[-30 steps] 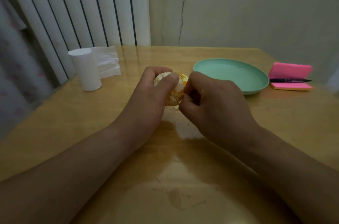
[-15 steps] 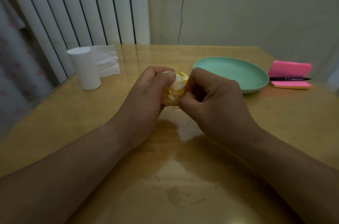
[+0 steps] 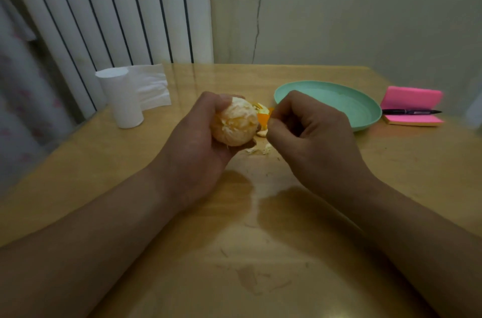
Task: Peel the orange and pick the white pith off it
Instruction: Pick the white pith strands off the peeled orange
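Two hands work at mid-frame above the bench [image 3: 260, 244]. Our left hand [image 3: 193, 145] cups the orange [image 3: 234, 122] from behind and below, fingers curled round it, so that the bared face turns up toward us and toward the other hand. The fruit sits just left of the picture's centre, lifted off the bench. No rind shows on the side we see, only pale flesh webbed with white pith, so we judge the peeling done and the picking under way. Our right hand [image 3: 310, 132] hovers just beside the fruit, apart from it, fingers drawn in tight and thumb pressed against forefinger as in a pinch; whether a thread of pith sits between them is too small to tell. Orange peel scraps [image 3: 263, 115] lie in a small heap behind the gap between the hands, and pale pith bits [image 3: 258, 150] lie on the bench below the fruit, probably dropped where the hands work. Right of centre the green plate [image 3: 365, 119] waits within easy reach, holding nothing we can make out. At upper left stands a tissue roll [image 3: 122, 104], its loose sheet trailing behind; at far right a pen [image 3: 410, 111] rests across a pink notepad [image 3: 412, 97].
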A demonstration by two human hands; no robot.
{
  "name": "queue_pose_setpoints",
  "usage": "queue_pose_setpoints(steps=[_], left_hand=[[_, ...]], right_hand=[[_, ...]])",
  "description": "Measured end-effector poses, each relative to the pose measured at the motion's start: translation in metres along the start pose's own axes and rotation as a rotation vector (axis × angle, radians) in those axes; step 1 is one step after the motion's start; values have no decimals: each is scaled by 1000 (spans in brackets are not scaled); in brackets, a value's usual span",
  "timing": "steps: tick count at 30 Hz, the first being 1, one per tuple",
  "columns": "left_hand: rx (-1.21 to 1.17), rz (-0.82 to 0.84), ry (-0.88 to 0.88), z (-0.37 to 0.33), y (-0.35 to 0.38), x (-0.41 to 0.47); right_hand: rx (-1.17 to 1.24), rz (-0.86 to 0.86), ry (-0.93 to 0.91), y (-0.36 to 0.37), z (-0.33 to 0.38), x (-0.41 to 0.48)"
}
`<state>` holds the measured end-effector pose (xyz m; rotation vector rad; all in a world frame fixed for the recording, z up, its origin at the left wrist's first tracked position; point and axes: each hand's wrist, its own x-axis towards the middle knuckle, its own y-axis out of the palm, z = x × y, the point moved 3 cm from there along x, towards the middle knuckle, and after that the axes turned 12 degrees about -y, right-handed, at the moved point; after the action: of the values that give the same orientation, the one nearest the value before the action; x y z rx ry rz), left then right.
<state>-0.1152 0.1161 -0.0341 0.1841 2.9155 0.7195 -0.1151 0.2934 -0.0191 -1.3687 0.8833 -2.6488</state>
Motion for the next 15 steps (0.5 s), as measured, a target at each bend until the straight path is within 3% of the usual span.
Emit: queue_pose_setpoints(steps=[5,15], left_hand=[[-75,17,-59,-3,-2,2],[30,-29,-22,3,-6,4]], right_hand=[[-1,53,21,5,2,-1],[-58,76,-26,8,6,-2]])
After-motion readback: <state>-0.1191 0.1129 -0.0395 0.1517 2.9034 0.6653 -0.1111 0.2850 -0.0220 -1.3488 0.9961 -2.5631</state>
